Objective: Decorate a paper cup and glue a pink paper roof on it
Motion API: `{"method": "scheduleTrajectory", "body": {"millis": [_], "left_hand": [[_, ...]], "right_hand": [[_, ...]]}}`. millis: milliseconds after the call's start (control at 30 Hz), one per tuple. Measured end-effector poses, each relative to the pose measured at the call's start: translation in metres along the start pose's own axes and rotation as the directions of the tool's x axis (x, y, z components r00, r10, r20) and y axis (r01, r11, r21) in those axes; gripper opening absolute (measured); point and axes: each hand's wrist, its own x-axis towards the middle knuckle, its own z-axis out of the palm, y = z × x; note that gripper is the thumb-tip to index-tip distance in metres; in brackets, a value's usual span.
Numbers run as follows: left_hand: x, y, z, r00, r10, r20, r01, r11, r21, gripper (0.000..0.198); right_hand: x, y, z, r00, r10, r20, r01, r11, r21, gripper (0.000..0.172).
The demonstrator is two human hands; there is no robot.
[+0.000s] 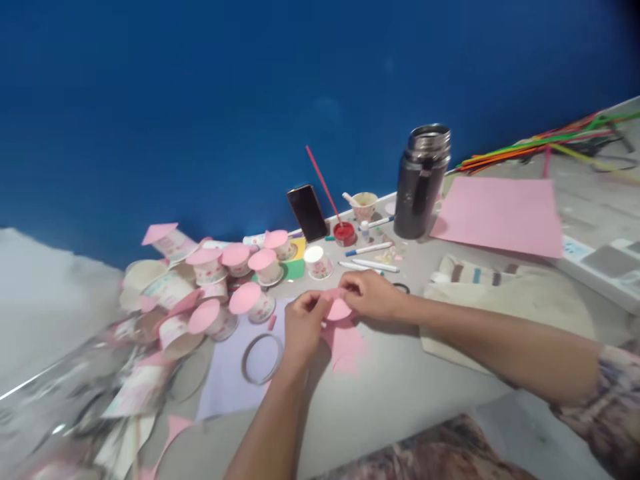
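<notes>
Paper, thin and pink: the paper disc (339, 309) is pinched at its edges by both the left hand (303, 327) and the right hand (373, 297). It is held just above the table (400, 390), over a pink offcut (347, 347). Opposed pulling would likely crease or tear it. The lidded paper cups (253, 301) crowd the left wrist, so a sideways sweep could topple them. The red paint pot (345, 233) stands open nearby, so staining is possible.

One pink paper disc (340, 310) — small, thin, round-edged, held roughly flat just above the desk. Pinched from both sides: left grip (303, 325) on its left edge, right grip (373, 297) over its upper right — only the lower rim shows.
</notes>
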Motion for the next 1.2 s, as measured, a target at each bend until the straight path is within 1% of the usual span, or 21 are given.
{"method": "scheduleTrajectory", "body": {"millis": [67, 133, 300, 400, 500, 567, 700, 767, 833, 900, 967, 1000, 1133, 1200], "left_hand": [[0.001, -0.002, 0.001, 1.0, -0.019, -0.012, 0.019, 0.999, -0.032, 0.022], [0.002, -0.006, 0.002, 0.999, -0.046, -0.018, 0.045, 0.995, -0.085, 0.023], [0.003, -0.011, 0.005, 0.993, -0.119, 0.024, 0.121, 0.957, -0.265, 0.033], [0.003, -0.01, 0.006, 0.99, -0.137, 0.029, 0.138, 0.926, -0.352, 0.032], [0.002, -0.008, 0.006, 0.991, -0.136, 0.02, 0.133, 0.911, -0.391, 0.028], [0.0, -0.007, 0.008, 0.991, -0.128, 0.025, 0.128, 0.907, -0.402, 0.025], [-0.005, -0.005, 0.014, 0.987, -0.117, 0.108, 0.155, 0.86, -0.486, 0.031], [-0.007, -0.003, 0.016, 0.983, -0.138, 0.118, 0.179, 0.833, -0.523, 0.033], [-0.007, -0.003, 0.018, 0.979, -0.177, 0.1, 0.203, 0.818, -0.538, 0.035], [-0.007, -0.004, 0.018, 0.974, -0.22, 0.057, 0.217, 0.824, -0.524, 0.036], [-0.006, -0.008, 0.018, 0.971, -0.239, -0.028, 0.202, 0.874, -0.442, 0.035], [-0.005, -0.009, 0.018, 0.972, -0.232, -0.044, 0.194, 0.892, -0.409, 0.035], [-0.002, -0.011, 0.016, 0.971, -0.237, 0.029, 0.223, 0.86, -0.459, 0.037], [0.001, -0.011, 0.014, 0.971, -0.24, 0.016, 0.222, 0.868, -0.444, 0.036]], "right_hand": [[0.002, 0.004, 0.002, 0.999, 0.048, -0.018, -0.047, 0.997, 0.056, 0.006], [0.005, 0.007, 0.003, 0.995, 0.096, -0.008, -0.095, 0.988, 0.124, 0.006], [0.007, 0.006, 0.002, 0.978, 0.208, 0.012, -0.203, 0.939, 0.279, 0.004], [0.007, 0.004, 0.002, 0.965, 0.26, 0.043, -0.259, 0.902, 0.344, 0.011], [0.008, 0.006, 0.003, 0.955, 0.284, 0.086, -0.295, 0.872, 0.39, 0.018], [0.01, 0.01, 0.005, 0.95, 0.291, 0.111, -0.31, 0.853, 0.42, 0.019], [0.013, 0.015, 0.007, 0.944, 0.292, 0.153, -0.33, 0.82, 0.468, 0.018], [0.012, 0.016, 0.009, 0.946, 0.285, 0.154, -0.324, 0.818, 0.476, 0.017], [0.011, 0.014, 0.01, 0.952, 0.273, 0.138, -0.305, 0.827, 0.473, 0.017], [0.011, 0.013, 0.011, 0.957, 0.264, 0.122, -0.29, 0.837, 0.464, 0.016], [0.012, 0.014, 0.012, 0.958, 0.262, 0.116, -0.286, 0.841, 0.459, 0.017], [0.013, 0.014, 0.012, 0.958, 0.262, 0.115, -0.285, 0.841, 0.459, 0.017], [0.014, 0.014, 0.01, 0.957, 0.262, 0.123, -0.288, 0.83, 0.478, 0.017], [0.013, 0.012, 0.01, 0.956, 0.258, 0.14, -0.293, 0.825, 0.484, 0.017]]}}
